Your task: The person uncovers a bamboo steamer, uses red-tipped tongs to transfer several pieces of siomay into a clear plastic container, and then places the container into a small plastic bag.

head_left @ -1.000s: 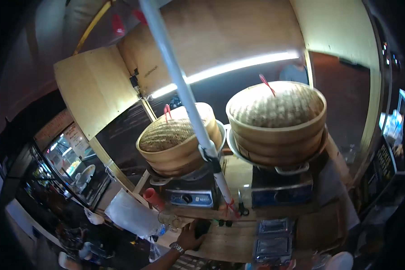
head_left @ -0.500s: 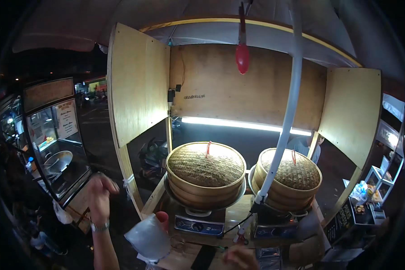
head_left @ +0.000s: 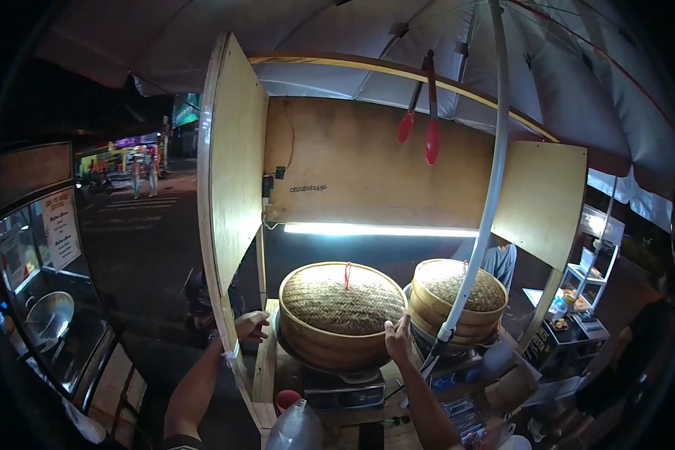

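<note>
A large round bamboo steamer [head_left: 337,347] stands in the middle, its domed woven lid [head_left: 330,300] on top with a red loop at the crown. My left hand [head_left: 252,326] reaches past the wooden post at the steamer's left, its fingers apart and slightly bent, holding nothing. At the lid's right rim is my right hand [head_left: 399,337], thumb on the near side and fingers stretched upward. It appears to touch the rim without closing round it. A second lidded bamboo steamer [head_left: 460,301] sits farther right.
A white pole [head_left: 489,202] slants down before the second steamer. Red-tipped tongs [head_left: 432,139] hang overhead. Wooden side panels [head_left: 232,165] frame the stall. A red cup [head_left: 287,400] and a clear plastic bag [head_left: 295,427] stand at the front. A person [head_left: 500,262] is behind the stall.
Both hands have moved up to the large steamer's sides, the left from beyond the post, the right from the counter front. The view has shifted, showing more umbrella and both tong arms.
</note>
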`<state>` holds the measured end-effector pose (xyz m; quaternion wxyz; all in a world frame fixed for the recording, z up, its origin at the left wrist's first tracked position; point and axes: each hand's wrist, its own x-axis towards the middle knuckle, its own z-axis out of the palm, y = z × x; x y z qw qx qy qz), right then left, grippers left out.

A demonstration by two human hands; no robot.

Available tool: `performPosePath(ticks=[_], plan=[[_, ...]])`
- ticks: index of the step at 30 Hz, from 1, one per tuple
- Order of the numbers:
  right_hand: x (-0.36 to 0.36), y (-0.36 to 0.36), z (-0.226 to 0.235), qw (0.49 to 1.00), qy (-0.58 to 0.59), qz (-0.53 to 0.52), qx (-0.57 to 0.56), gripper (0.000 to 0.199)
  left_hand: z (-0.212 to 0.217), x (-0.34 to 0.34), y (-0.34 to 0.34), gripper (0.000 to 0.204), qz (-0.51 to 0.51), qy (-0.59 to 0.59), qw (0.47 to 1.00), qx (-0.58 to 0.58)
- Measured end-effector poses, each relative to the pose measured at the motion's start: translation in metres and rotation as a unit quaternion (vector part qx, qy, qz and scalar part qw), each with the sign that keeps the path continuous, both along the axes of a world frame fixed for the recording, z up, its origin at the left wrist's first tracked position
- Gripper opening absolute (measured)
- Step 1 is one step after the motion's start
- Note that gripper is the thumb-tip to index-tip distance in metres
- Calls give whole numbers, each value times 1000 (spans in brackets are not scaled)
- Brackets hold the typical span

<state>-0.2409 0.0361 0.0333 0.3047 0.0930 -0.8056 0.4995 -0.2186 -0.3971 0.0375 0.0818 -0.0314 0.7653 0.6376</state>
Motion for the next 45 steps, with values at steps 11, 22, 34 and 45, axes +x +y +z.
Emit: performPosePath(ticks=[11, 22, 34, 45], plan=[[-24, 11, -1, 997, 16, -64, 43, 51, 14, -70, 25, 57, -108, 36, 993, 12], [-5, -55, 66, 993, 87, -64, 53, 50, 1, -90, -17, 47, 30, 90, 971, 219], [56, -203, 57, 981, 115, 145, 63, 52, -89, 7, -130, 54, -58, 207, 768, 604], [100, -182, 17, 889, 27, 422, 179, 11, 12, 214, -134, 66, 458, 386, 800, -47]])
